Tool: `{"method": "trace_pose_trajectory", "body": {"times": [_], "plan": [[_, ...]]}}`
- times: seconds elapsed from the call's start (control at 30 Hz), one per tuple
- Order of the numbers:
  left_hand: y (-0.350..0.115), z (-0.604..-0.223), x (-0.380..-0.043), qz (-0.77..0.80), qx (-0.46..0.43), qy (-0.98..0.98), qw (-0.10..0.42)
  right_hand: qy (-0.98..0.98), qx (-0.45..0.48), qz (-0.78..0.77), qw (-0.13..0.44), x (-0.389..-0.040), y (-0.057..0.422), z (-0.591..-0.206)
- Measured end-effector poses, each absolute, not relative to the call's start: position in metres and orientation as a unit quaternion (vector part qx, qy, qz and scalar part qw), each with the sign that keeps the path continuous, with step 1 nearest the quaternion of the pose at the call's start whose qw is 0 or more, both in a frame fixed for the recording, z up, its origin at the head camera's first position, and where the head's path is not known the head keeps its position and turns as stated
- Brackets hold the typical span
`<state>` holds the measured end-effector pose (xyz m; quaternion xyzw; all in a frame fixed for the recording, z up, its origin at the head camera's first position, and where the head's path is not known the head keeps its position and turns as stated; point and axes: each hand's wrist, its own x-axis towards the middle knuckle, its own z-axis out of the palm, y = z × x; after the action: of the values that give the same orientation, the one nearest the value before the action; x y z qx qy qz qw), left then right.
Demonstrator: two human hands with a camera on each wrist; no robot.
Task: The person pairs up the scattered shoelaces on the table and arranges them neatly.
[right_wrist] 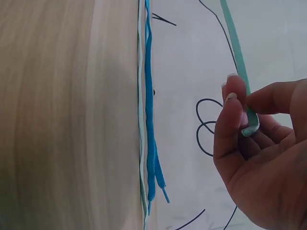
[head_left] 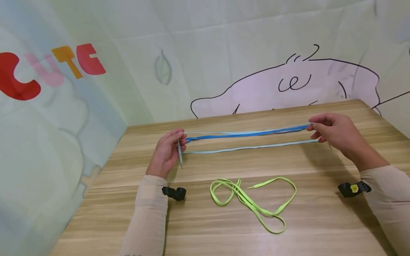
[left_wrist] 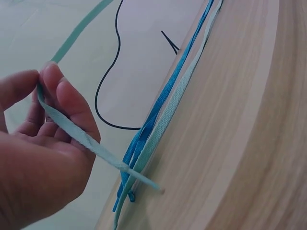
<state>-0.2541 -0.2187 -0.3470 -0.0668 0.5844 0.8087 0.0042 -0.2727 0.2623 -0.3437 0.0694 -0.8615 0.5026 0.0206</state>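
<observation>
Stretched between both hands is a pale teal shoelace (left_wrist: pixel 74 128), held above the table. My left hand (head_left: pixel 166 151) pinches it between thumb and fingertips near one end, and a short tail with its tip hangs past the palm. My right hand (head_left: pixel 337 135) pinches it close to the other end, which bends over below the fingers in the right wrist view. Beneath, a blue shoelace (head_left: pixel 250 134) lies doubled lengthwise on the table. Another pale teal shoelace (head_left: pixel 256 147) runs roughly alongside it, on the nearer side.
A yellow-green shoelace (head_left: pixel 253 206) lies in loose loops on the wooden table (head_left: pixel 198 227), closer to me. Behind the table hangs a printed cloth (head_left: pixel 224 46). Wrist cameras are strapped over both sleeves.
</observation>
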Motion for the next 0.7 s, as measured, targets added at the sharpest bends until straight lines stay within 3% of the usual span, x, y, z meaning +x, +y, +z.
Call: {"method": "trace_pose_trajectory", "body": {"times": [0.27,0.7], "plan": [[-0.221,-0.350,-0.255,0.812,-0.057,0.581,0.016,-0.869,0.053,0.492,-0.010,-0.279,0.267,-0.349],[-0.224,-0.356,-0.255,0.799,-0.039,0.594,0.082,-0.864,0.045,0.501,-0.037,-0.282,0.273,-0.357]]}}
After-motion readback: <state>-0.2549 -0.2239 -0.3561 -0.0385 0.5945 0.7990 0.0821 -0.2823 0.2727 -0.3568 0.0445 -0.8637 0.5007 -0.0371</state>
